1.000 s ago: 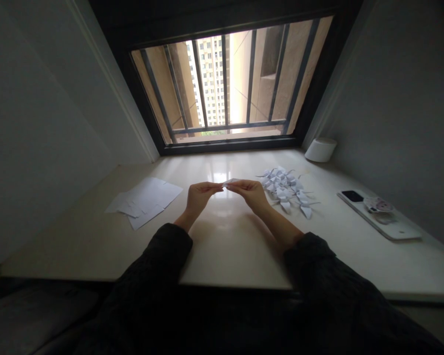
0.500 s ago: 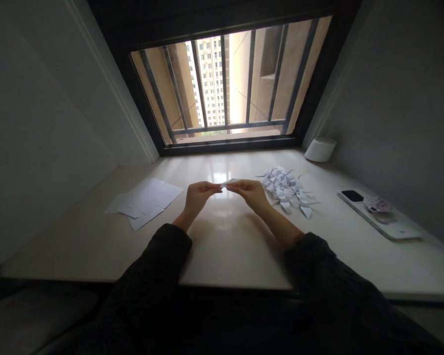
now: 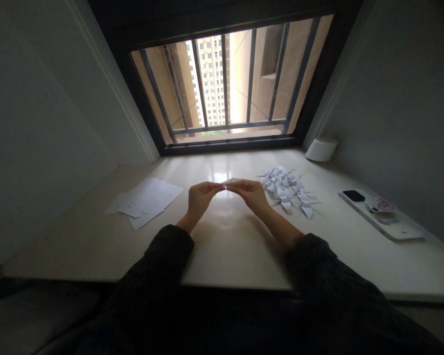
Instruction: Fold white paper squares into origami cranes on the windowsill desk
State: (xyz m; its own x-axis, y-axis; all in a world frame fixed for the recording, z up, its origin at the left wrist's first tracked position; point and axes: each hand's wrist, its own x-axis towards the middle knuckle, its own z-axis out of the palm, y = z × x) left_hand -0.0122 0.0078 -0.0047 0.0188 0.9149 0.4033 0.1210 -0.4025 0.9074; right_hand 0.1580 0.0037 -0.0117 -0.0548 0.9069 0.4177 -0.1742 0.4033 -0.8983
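Left hand [image 3: 201, 197] and right hand [image 3: 250, 192] pinch small, folded, white paper piece [image 3: 231, 181] with fingertips, hands almost touching. Much of piece hidden by fingers. It sits over smooth, shiny, cream worktop [image 3: 237, 256], nearer far edge than near edge. Thin, flat, white paper sheets [image 3: 151, 197] overlap toward left edge. Pointy folded white paper shapes [image 3: 284, 190] heaped just beside right hand. Flat, long, white phone [image 3: 399, 228] near right edge. Smooth, round-sided, white tub [image 3: 321, 150] by far right corner.
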